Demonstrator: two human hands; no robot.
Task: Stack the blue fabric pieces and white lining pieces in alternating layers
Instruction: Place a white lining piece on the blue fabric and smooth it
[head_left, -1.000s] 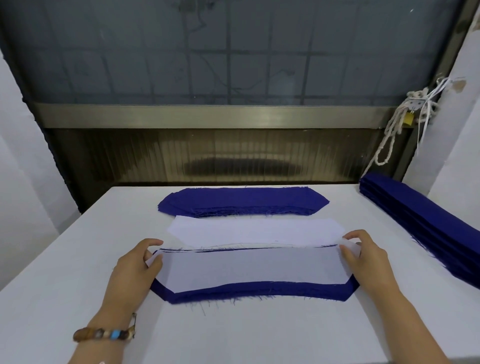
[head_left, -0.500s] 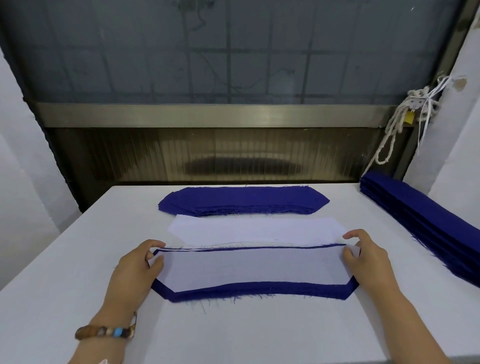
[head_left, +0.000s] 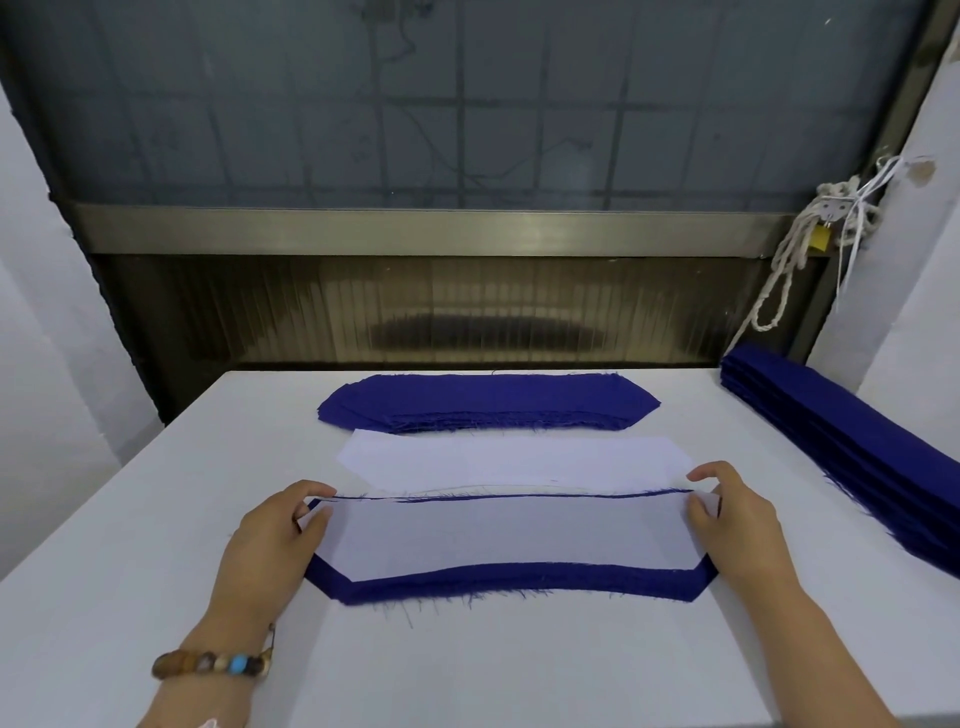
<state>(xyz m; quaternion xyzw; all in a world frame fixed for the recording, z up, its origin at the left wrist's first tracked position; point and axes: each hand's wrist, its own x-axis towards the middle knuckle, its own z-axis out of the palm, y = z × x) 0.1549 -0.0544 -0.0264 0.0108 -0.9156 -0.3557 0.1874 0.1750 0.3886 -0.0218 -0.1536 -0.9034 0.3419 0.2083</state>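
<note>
Settled flatter, one white lining piece (head_left: 509, 535) tops one blue stack (head_left: 519, 582); left hand (head_left: 265, 545) and right hand (head_left: 737, 525) each pinch an end.

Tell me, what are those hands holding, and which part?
The white lining piece lying on the blue fabric piece. The left hand pinches its left end, and the right hand pinches its right end.

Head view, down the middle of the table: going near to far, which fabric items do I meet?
First the layered stack with a white piece on top → white lining → blue fabric pile.
</note>
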